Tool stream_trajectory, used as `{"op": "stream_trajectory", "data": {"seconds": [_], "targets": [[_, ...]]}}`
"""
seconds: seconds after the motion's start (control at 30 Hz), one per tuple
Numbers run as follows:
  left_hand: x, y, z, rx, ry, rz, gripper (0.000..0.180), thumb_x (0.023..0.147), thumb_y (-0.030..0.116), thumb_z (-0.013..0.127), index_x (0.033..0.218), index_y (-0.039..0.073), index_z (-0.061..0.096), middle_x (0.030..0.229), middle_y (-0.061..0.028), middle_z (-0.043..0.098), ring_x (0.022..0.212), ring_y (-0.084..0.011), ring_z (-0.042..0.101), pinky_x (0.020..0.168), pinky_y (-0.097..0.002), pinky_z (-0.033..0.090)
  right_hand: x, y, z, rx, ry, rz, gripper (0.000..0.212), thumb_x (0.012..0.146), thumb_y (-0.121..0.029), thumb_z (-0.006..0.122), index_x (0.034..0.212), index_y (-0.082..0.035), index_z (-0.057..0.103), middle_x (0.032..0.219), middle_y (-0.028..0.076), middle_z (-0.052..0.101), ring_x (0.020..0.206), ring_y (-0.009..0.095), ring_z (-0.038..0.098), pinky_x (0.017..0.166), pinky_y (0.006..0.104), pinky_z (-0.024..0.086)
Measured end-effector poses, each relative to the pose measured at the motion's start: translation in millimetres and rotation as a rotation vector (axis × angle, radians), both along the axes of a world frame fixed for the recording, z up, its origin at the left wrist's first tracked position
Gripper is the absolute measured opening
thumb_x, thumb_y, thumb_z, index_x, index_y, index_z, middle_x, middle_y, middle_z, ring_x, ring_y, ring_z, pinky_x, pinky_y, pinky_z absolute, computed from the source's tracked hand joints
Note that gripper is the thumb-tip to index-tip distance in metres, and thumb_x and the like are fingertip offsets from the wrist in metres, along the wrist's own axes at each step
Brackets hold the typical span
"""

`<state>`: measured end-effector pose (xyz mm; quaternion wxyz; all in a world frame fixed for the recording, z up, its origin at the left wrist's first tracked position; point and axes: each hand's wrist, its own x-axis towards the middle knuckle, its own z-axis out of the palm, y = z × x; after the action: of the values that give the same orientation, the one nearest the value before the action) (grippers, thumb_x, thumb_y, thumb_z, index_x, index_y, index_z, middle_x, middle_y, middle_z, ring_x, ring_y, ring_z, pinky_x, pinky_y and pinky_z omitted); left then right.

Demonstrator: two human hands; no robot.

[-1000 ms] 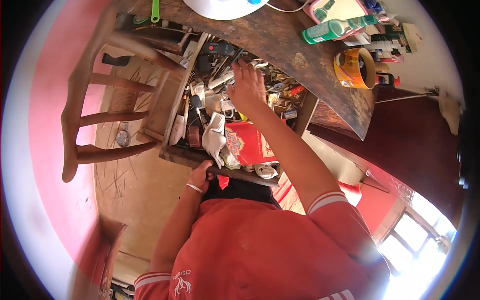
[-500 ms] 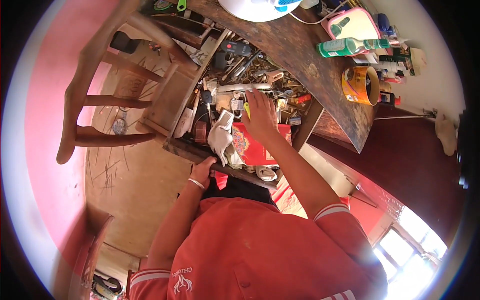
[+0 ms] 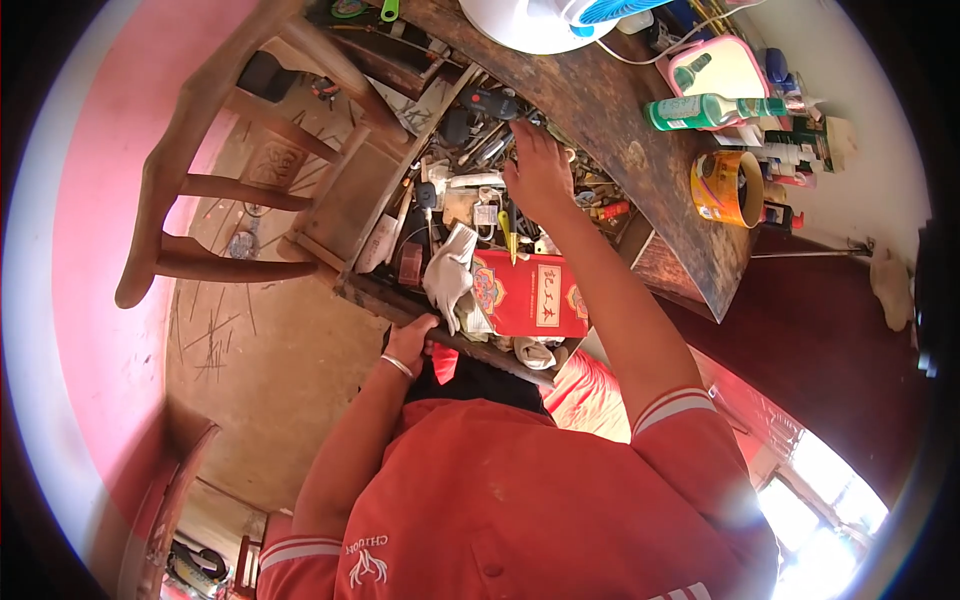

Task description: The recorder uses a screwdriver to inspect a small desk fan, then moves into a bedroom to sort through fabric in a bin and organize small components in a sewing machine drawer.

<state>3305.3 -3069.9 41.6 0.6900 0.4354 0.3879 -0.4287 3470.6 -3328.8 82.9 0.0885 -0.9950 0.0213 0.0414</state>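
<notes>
My left hand (image 3: 408, 343) is closed round the front edge of a pulled-out wooden drawer (image 3: 375, 297). Deeper in the drawer, my right hand (image 3: 541, 178) reaches over a jumble of small tools and metal bits, fingers stretched out; nothing shows in its grasp, though what lies under the fingertips is hidden. Just beyond those fingertips is a dark device with a red button (image 3: 489, 102). A yellow-green handled tool (image 3: 505, 225) lies beside the palm. Nearer me rest a red booklet (image 3: 520, 295) and a whitish cloth glove (image 3: 449, 278).
A wooden chair (image 3: 225, 185) stands at the left. On the worn wooden desk (image 3: 600, 105) are a white and blue fan (image 3: 530, 22), a green bottle (image 3: 700, 111), a pink-framed mirror (image 3: 735, 62) and an orange tub (image 3: 712, 188). The desk corner juts out right of the drawer.
My right hand has moved farther into the drawer, away from the yellow-green tool and toward the dark device, uncovering more of the red booklet. My left hand stays on the drawer edge.
</notes>
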Motion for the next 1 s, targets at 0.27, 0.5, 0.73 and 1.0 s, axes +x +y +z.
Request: {"op": "stream_trajectory", "data": {"seconds": [0.27,0.5,0.73,1.0], "targets": [[-3,-6,1,0.055,0.031,0.045,0.009,0.078,0.011,0.061,0.072,0.006,0.056,0.058,0.0003,0.046,0.046,-0.0090,0.040,0.040,-0.0234,0.030,-11,27,-19,-0.128,0.149,0.100,0.055,0.085,-0.024,0.050,0.136,-0.011,0.034,0.138,0.014,0.034,0.122,0.034,0.038,0.104,0.0455,0.028],[2,-9,8,0.042,0.028,0.025,0.011,0.078,0.010,0.061,0.069,0.006,0.056,0.057,0.0005,0.047,0.045,-0.0090,0.039,0.039,-0.0235,0.030,-46,30,-8,-0.061,0.085,0.177,0.050,0.084,-0.022,0.051,0.131,-0.009,0.040,0.134,0.015,0.038,0.116,0.033,0.043,0.102,0.0460,0.029],[1,-7,5,0.042,0.031,0.021,0.012,0.078,0.010,0.060,0.069,0.006,0.054,0.057,-0.0006,0.046,0.045,-0.0102,0.040,0.039,-0.0248,0.029,-56,37,3,-0.068,0.209,0.135,0.054,0.082,-0.021,0.054,0.132,-0.007,0.038,0.132,0.016,0.039,0.108,0.030,0.048,0.095,0.0435,0.035],[0,-8,4,0.062,0.057,0.008,0.012,0.078,0.010,0.060,0.069,0.006,0.054,0.057,-0.0013,0.046,0.045,-0.0111,0.040,0.040,-0.0255,0.030,-67,39,8,-0.032,0.204,0.100,0.059,0.077,-0.016,0.058,0.131,-0.004,0.037,0.129,0.018,0.042,0.103,0.033,0.051,0.090,0.0421,0.040]]}}
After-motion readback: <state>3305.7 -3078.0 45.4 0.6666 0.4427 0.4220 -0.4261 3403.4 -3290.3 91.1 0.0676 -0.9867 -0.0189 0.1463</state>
